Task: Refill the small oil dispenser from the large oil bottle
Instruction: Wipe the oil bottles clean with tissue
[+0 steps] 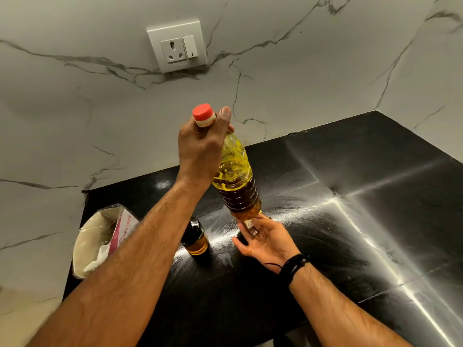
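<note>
At the counter's [325, 246] left edge, near the back corner: an open tissue pack [100, 241], white tissues showing inside. Just right of it, set in from the back edge: small oil dispenser [194, 237], dark glass, upright, a shallow band of amber oil at the bottom, top hidden behind the forearm. Above and right, held off the counter and tilted: large oil bottle [235, 181], red cap [203, 112] on, roughly half full of yellow oil sloshing inside. Left hand [200, 151] wrapped firmly round the neck just under the cap. Right hand [265, 241] spread flat, palm up, fingertips under the bottle's base, palm glistening, probably with oil. Wet smears across the counter's middle.

Likely trouble: slick fingers and a possibly greasy bottle, so a slip while uncapping or tipping. Narrow dispenser mouth plus heavy, sloshing bottle, so an overshoot and more oil on the counter. Dispenser easily knocked over by the left forearm passing above it.
</note>
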